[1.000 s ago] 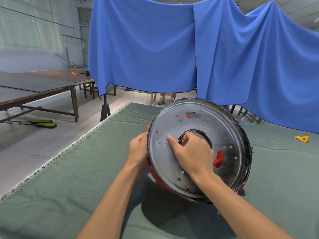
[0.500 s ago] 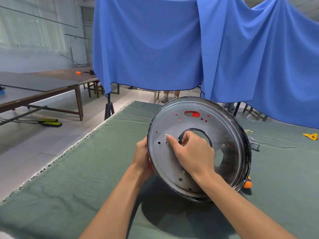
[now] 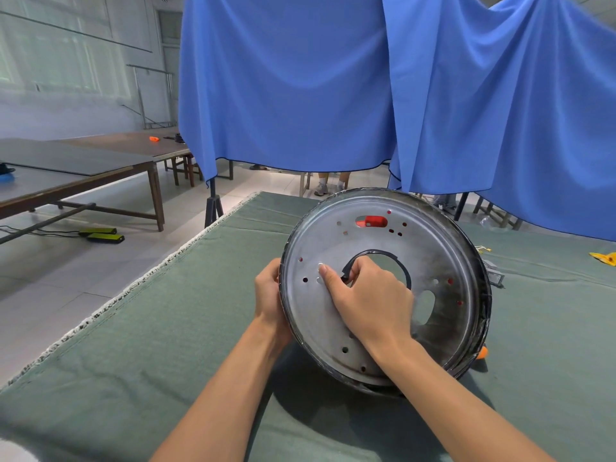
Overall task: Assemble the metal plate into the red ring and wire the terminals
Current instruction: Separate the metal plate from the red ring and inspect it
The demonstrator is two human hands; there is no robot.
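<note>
The left hand (image 3: 268, 296) grips the left rim of the metal plate (image 3: 443, 261), fingers curled behind it. The plate stands tilted on the green cloth (image 3: 140, 328), red showing through its holes. The right hand (image 3: 370, 300) hooks its fingers into the centre hole, forefinger stretched flat on the plate's face. A yellow scrap (image 3: 604, 258) lies far right

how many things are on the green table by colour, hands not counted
silver: 1, the metal plate, held tilted by the left hand and right hand
red: 1, the red ring, seen only through the plate's holes
orange: 1, a small orange piece at the plate's lower right edge
yellow: 1, a yellow piece at far right
total: 4
</note>
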